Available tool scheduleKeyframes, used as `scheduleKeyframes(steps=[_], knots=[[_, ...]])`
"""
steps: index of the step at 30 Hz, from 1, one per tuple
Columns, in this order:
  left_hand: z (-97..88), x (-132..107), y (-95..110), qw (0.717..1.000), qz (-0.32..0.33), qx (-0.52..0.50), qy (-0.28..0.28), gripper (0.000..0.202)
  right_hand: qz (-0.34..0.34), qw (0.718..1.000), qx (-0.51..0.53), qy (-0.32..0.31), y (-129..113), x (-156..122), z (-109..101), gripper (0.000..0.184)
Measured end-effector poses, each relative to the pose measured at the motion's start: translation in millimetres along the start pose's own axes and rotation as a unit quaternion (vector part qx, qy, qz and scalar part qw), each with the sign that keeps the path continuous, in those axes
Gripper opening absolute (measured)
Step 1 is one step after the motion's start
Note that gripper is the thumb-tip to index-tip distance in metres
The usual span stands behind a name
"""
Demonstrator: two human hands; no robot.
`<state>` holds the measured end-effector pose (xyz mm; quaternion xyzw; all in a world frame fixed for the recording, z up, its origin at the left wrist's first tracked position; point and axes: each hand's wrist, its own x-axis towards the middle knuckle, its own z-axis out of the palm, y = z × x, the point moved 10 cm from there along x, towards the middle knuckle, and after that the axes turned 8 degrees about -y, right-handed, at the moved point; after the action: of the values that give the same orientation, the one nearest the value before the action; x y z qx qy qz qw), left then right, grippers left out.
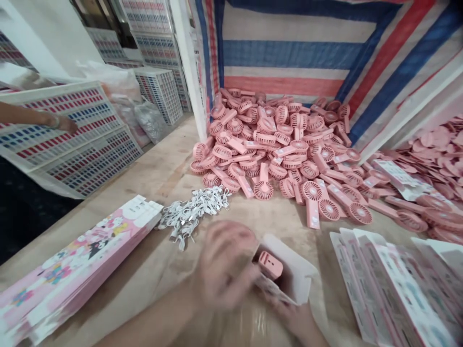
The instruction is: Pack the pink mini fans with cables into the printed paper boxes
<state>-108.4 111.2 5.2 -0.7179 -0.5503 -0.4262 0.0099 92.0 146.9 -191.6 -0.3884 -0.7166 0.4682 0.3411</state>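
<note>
My left hand [224, 272] is smeared by motion at the bottom middle, curled over the end of a pink handheld fan [270, 264]. The fan's handle sticks out of an open white carton [294, 277], which has a raised flap. My right hand [294, 318] holds this carton from below, with its fingers partly hidden under it. Both hands are just above the brown table [152, 168].
A stack of flat pink cartoon cartons [72, 270] lies at left, and white cable bundles [191, 212] lie ahead. A big heap of pink fans [282, 144] fills the back. Packed cartons [390, 289] lie at right. Another person's hand [63, 124] rests on white crates [79, 144].
</note>
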Motion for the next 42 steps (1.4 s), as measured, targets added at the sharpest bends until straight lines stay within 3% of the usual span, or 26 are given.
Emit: scheduleKeyframes(steps=[2, 5, 8, 11, 14, 16, 18, 20, 22, 24, 27, 31, 37, 42], knots=[[-14.4, -6, -72, 0.973, -0.196, 0.119, -0.014, 0.033, 0.007, 1.0, 0.003, 0.002, 6, -3, 2, 0.041], [-24.9, -19, -151, 0.925, -0.32, 0.191, -0.075, 0.029, 0.003, 1.0, 0.018, -0.012, 7, -4, 8, 0.042], [-25.3, -27, -188, 0.911, -0.34, 0.197, -0.124, 0.022, 0.008, 0.999, 0.052, -0.01, 7, -2, 8, 0.049], [-31.9, -27, -192, 0.915, -0.337, 0.182, -0.129, 0.024, -0.001, 0.999, 0.047, -0.026, 2, 1, 10, 0.047], [-47.8, -14, -174, 0.923, -0.338, 0.149, -0.105, 0.026, -0.009, 0.999, 0.042, -0.033, -3, 4, 10, 0.044], [-52.4, 4, -142, 0.947, -0.295, 0.078, -0.103, 0.023, -0.011, 0.998, 0.051, -0.032, -6, 7, 9, 0.044], [-50.9, 31, -83, 0.979, -0.168, -0.032, -0.112, 0.012, -0.018, 0.997, 0.062, -0.036, -11, 10, 8, 0.045], [-43.5, 52, -11, 0.983, -0.006, -0.105, -0.15, 0.009, -0.027, 0.996, 0.071, -0.044, -19, 13, 8, 0.046], [-22.9, 59, 42, 0.966, 0.092, -0.089, -0.224, 0.016, -0.038, 0.995, 0.078, -0.046, -27, 16, 7, 0.048], [-1.9, 60, 72, 0.954, 0.153, -0.016, -0.259, 0.02, -0.039, 0.996, 0.07, -0.044, -31, 19, 6, 0.05], [14.5, 60, 88, 0.946, 0.207, 0.081, -0.235, 0.029, -0.029, 0.998, 0.04, -0.038, -32, 20, 4, 0.048], [18.1, 54, 93, 0.942, 0.224, 0.088, -0.235, 0.024, -0.033, 0.998, 0.036, -0.04, -31, 20, 5, 0.047], [37.0, 33, 83, 0.928, 0.155, 0.132, -0.312, 0.018, -0.02, 0.997, 0.047, -0.061, -28, 20, 7, 0.059], [36.5, 24, 77, 0.942, 0.14, 0.107, -0.285, 0.016, -0.021, 0.996, 0.053, -0.069, -31, 19, 8, 0.059]])
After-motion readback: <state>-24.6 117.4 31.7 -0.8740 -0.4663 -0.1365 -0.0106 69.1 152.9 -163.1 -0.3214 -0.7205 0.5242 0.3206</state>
